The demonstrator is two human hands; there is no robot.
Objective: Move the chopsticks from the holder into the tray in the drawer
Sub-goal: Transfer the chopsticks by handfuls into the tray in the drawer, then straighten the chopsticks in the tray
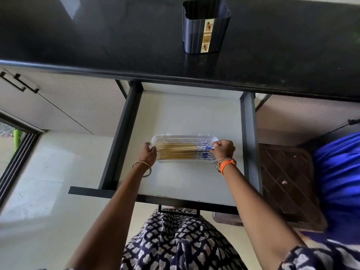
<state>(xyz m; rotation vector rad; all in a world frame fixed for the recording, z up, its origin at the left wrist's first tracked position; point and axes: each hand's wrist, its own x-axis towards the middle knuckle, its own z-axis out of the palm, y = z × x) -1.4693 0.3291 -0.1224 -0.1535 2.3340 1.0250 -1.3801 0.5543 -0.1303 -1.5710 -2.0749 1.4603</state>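
Note:
Several wooden chopsticks [179,151] with blue-and-white patterned ends lie side by side in a clear plastic tray [183,137] inside the open drawer [187,117]. My left hand [149,152] curls around the tray's left end, at the plain wooden tips. My right hand [224,150] pinches the patterned ends of the chopsticks at the tray's right end. The dark blue holder [205,28] stands on the black countertop [97,36] above the drawer, and no chopsticks show in its opening.
The drawer has black side rails [250,145] and a pale floor around the tray. A dark wooden board [288,182] lies to the right below the drawer. Blue cloth [339,182] hangs at the far right. Cabinet doors with black handles [17,82] flank the drawer.

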